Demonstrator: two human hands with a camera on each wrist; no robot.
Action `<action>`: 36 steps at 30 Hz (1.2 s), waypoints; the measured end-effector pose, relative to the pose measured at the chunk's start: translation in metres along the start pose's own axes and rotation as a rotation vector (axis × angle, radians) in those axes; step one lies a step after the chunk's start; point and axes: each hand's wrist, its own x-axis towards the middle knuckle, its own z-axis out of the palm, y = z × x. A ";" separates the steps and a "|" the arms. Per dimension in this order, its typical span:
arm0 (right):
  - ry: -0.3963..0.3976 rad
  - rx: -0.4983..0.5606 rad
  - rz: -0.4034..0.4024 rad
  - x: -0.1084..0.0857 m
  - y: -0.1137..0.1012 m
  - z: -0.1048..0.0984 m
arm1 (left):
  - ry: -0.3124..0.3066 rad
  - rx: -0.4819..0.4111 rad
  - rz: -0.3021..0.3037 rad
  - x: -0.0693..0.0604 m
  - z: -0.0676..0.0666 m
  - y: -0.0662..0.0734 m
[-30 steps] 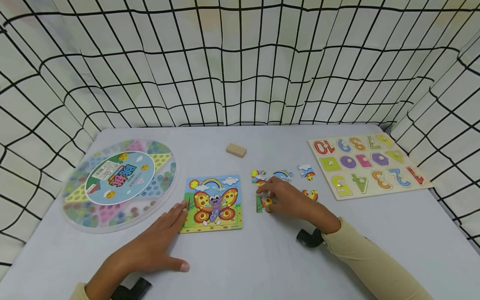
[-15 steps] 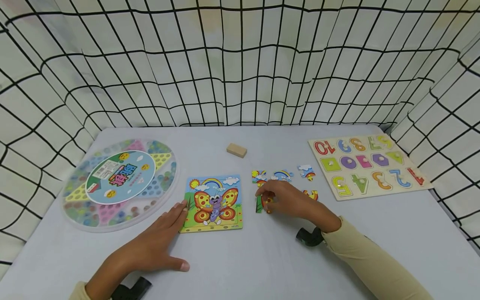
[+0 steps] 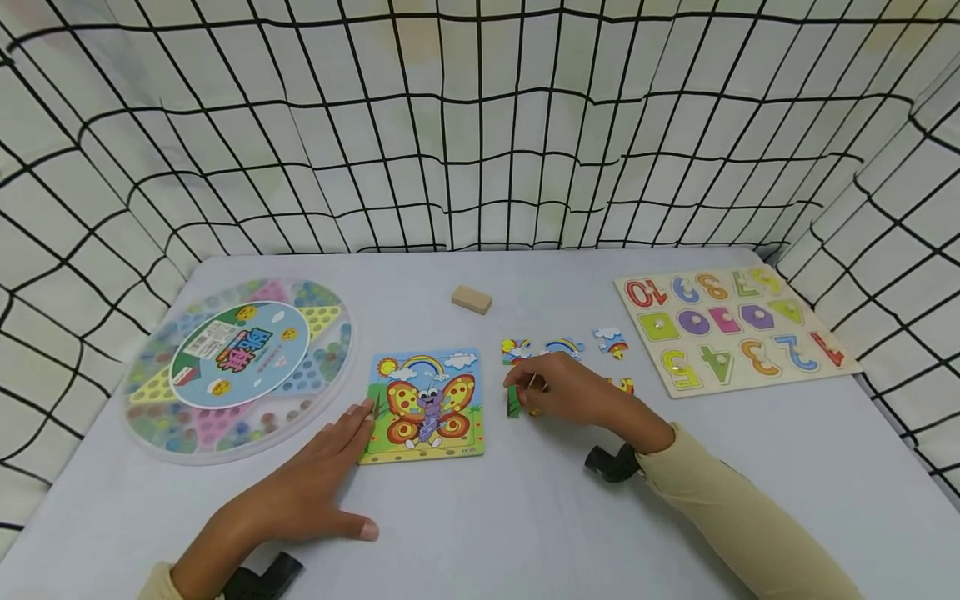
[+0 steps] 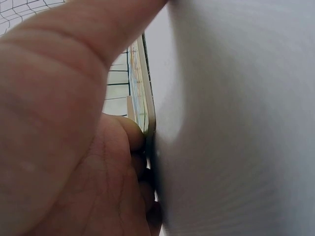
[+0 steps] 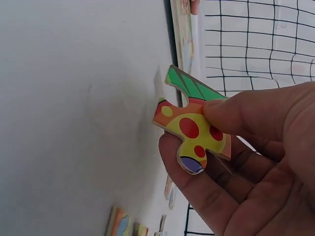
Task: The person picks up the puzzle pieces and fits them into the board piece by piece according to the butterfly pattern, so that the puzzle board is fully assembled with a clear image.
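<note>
My right hand [image 3: 573, 390] pinches a jigsaw piece [image 5: 192, 125] between thumb and fingers. In the right wrist view the piece is green at one end, with a yellow, red-spotted wing part, and is held tilted, clear of the tabletop. A square butterfly puzzle board [image 3: 427, 408] lies to the left of that hand. My left hand [image 3: 303, 487] lies flat, fingertips on the board's left edge and thumb spread out on the table. Behind the right hand are loose jigsaw pieces, among them a rainbow piece [image 3: 564, 347] and a cloud piece [image 3: 611, 343]; the hand partly covers others.
A round Chinese checkers box [image 3: 240, 367] lies on the left. The number peg board [image 3: 735, 329] sits at the right, and a small wooden block [image 3: 472, 299] at the back. Black-lined netting [image 3: 480, 125] closes off the back and sides of the white table [image 3: 480, 542].
My right hand has raised the jigsaw piece from its spot and moved slightly left and away from me. The left hand and the board have stayed put.
</note>
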 end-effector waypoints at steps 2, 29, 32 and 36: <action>0.006 -0.003 0.001 0.003 -0.002 0.000 | 0.001 0.000 -0.001 0.000 0.000 0.000; -0.003 0.028 -0.104 0.048 -0.039 0.021 | 0.001 0.006 -0.010 0.002 0.001 -0.001; -0.016 0.040 -0.099 0.053 -0.043 0.025 | 0.004 0.005 0.000 0.001 0.001 -0.001; -0.028 0.048 -0.083 0.058 -0.048 0.029 | 0.008 0.002 0.001 0.000 0.001 -0.001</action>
